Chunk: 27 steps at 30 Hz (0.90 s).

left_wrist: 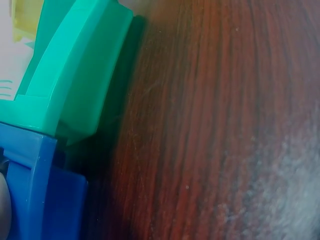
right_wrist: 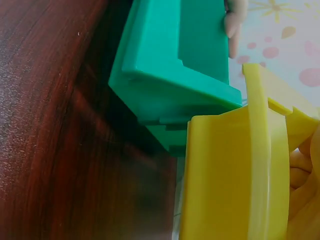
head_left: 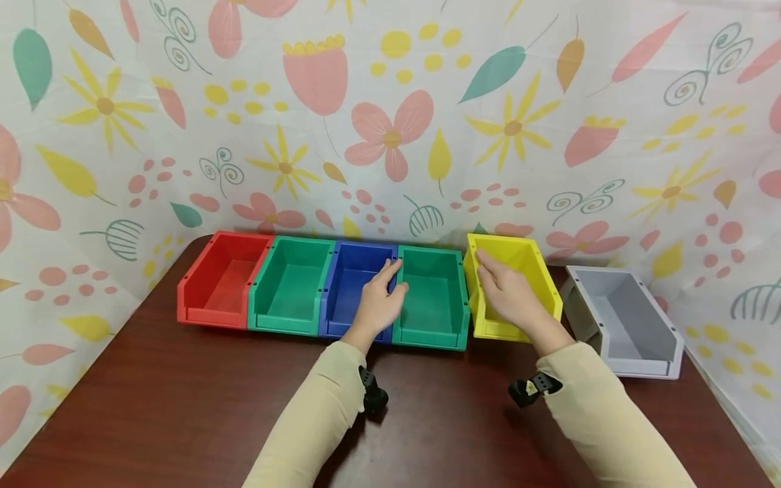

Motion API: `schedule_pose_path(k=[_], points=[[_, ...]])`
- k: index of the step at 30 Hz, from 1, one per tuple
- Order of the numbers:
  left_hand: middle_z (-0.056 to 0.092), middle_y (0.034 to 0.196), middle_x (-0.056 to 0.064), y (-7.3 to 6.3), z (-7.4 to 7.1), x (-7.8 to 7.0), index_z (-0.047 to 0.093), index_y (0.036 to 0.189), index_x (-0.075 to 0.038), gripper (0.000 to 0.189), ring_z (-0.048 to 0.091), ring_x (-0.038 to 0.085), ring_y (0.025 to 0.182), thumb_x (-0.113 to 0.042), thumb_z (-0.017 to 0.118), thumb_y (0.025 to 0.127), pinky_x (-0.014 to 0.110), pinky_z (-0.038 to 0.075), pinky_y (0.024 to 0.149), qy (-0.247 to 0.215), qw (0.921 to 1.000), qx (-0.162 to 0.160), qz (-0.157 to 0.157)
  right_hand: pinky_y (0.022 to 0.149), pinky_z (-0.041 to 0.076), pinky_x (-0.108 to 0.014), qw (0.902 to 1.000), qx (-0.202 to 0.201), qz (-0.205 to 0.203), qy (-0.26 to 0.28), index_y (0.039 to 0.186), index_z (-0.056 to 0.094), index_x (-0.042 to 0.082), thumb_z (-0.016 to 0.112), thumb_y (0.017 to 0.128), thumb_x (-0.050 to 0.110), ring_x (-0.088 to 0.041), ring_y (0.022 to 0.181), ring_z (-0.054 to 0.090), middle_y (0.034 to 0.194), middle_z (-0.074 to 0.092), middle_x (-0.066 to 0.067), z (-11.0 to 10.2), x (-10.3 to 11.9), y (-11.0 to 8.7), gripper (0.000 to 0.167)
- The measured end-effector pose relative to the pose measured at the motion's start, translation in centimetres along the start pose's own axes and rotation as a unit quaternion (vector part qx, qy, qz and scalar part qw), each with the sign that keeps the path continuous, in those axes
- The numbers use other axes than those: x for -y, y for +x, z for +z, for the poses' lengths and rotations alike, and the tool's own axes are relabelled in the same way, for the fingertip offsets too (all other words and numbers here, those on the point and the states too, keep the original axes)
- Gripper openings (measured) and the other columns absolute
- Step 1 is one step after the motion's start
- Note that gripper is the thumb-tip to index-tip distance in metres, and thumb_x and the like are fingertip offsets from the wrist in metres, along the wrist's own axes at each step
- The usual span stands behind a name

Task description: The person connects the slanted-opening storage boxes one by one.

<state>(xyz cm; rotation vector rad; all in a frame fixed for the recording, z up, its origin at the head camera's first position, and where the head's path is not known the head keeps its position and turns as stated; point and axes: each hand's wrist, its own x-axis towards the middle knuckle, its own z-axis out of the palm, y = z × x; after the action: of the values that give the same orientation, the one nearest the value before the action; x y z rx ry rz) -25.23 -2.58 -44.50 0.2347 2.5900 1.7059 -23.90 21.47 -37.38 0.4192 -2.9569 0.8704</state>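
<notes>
My left hand (head_left: 379,303) reaches over the right side of the blue bin (head_left: 348,288), its fingers extended at the rim shared with the green bin (head_left: 430,291) beside it. The thumb lies over that green bin's left side. With curled fingers (right_wrist: 300,170), seen past the wall in the right wrist view, my right hand (head_left: 509,291) grips the left wall of the yellow bin (head_left: 543,271). This yellow bin stands slightly askew against the green bin's right side, a narrow gap showing between their rims. No contents show in the bins.
Left of the blue bin stand another green bin (head_left: 293,291) and a red bin (head_left: 222,285), side by side. A grey bin (head_left: 628,325) sits angled at the right. Under them is a dark wooden table (head_left: 183,407), with a floral cloth (head_left: 390,196) behind.
</notes>
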Motion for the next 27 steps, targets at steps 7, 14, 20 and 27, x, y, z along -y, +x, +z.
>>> schedule_pose_path(k=[7,14,20,27], points=[[0.021,0.157,-0.005,-0.09,-0.09,0.03,0.033,0.147,-0.031,0.052,0.019,0.022,0.145,-0.036,0.045,0.097,0.048,0.031,0.11,0.001,1.0,0.005,-0.003,0.088,0.042,-0.042,0.9998,0.008,-0.005,-0.018,0.148,0.026,0.003,0.029,0.104,0.027,-0.03,0.063,0.051,0.152,0.03,-0.018,-0.12,0.31,0.01,0.051],[0.022,0.157,-0.003,0.04,-0.08,0.04,0.034,0.147,-0.029,0.052,0.022,0.021,0.144,-0.034,0.044,0.096,0.04,0.037,0.093,0.002,1.0,-0.001,0.009,0.094,0.044,-0.045,0.9994,0.018,-0.003,-0.028,0.149,0.025,0.003,0.028,0.104,0.029,-0.031,0.08,0.061,0.153,0.028,-0.017,-0.11,0.2,0.19,0.052],[0.022,0.157,-0.003,0.13,-0.07,0.13,0.034,0.147,-0.029,0.052,0.022,0.021,0.144,-0.034,0.044,0.096,0.043,0.038,0.099,0.002,0.9999,-0.002,0.01,0.11,0.029,-0.052,0.9994,0.021,0.004,-0.028,0.149,0.025,0.004,0.029,0.104,0.029,-0.033,0.14,0.03,0.154,0.028,-0.016,0.07,0.24,0.11,0.052],[0.022,0.157,-0.003,0.12,-0.05,0.08,0.035,0.147,-0.03,0.052,0.022,0.022,0.144,-0.034,0.044,0.096,0.043,0.037,0.096,0.0,0.9999,-0.005,0.012,0.112,0.027,-0.051,0.9988,0.033,0.018,-0.031,0.151,0.022,0.008,0.029,0.104,0.031,-0.031,0.142,0.026,0.156,0.024,-0.012,0.38,0.16,0.14,0.053]])
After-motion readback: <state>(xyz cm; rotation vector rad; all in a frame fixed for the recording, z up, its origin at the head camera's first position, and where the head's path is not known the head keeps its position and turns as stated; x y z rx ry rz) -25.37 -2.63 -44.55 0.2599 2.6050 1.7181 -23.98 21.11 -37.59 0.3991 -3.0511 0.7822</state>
